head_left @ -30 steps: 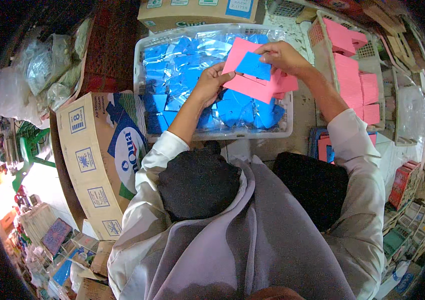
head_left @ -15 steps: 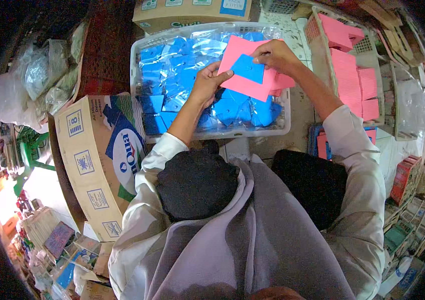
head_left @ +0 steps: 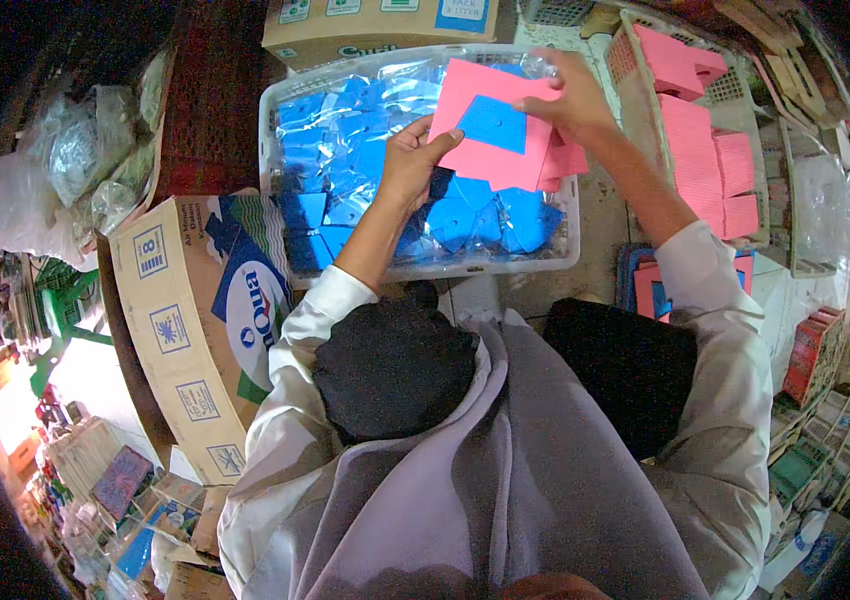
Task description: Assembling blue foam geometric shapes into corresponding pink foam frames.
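- My L hand (head_left: 410,168): nearly closed, thumb + fingers pinching L side of the pink sheet (head_left: 475,83), held over the white tray (head_left: 425,271).
- Blue pc (head_left: 495,127): flat on the sheet, btwn my hands.
- My R hand (head_left: 579,103): part open, fingers spread, bit blurred; thumb by blue pc's R edge, touching or not, can't tell.

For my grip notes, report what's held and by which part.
The left hand pinches a pink sheet by its left edge, thumb on top. The right hand, thumb and fingers apart, seems to hold nothing.
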`<state>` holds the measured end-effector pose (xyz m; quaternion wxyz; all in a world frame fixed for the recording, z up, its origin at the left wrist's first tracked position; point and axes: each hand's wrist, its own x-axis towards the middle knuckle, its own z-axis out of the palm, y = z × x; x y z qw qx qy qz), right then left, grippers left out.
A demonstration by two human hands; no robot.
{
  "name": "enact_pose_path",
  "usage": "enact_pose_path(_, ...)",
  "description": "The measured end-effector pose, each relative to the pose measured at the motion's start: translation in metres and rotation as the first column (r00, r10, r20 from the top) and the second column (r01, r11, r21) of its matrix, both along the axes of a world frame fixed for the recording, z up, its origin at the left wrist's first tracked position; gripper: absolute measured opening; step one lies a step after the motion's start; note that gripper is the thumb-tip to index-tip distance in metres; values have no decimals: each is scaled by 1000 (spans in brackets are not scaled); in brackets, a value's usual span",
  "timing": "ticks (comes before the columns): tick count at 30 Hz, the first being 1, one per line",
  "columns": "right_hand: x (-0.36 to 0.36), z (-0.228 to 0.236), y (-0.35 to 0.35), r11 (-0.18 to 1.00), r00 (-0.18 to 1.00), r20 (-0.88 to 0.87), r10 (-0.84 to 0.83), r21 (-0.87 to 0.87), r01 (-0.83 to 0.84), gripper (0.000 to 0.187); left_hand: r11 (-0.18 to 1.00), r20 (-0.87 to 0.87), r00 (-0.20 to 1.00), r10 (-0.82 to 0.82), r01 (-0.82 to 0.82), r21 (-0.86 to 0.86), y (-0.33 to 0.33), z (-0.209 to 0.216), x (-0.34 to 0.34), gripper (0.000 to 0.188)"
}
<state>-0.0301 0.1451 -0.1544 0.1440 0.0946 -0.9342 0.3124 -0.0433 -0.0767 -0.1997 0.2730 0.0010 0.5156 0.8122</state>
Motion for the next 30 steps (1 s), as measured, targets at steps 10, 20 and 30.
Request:
enact_pose_path(10,98,-4,28,135,901,432,29,-895,425,32,978,-209,956,-207,203,-41,57,32,11,37)
enact_pose_path(20,382,11,167,-156,306,560,-770,-631,760,33,917,-276,881,-384,328,-228,47,42,3,47)
enact_pose_path(30,447,-146,245,-460,93,811,-577,-417,784,34,948,-319,930,-182,81,-307,8,38,-28,41)
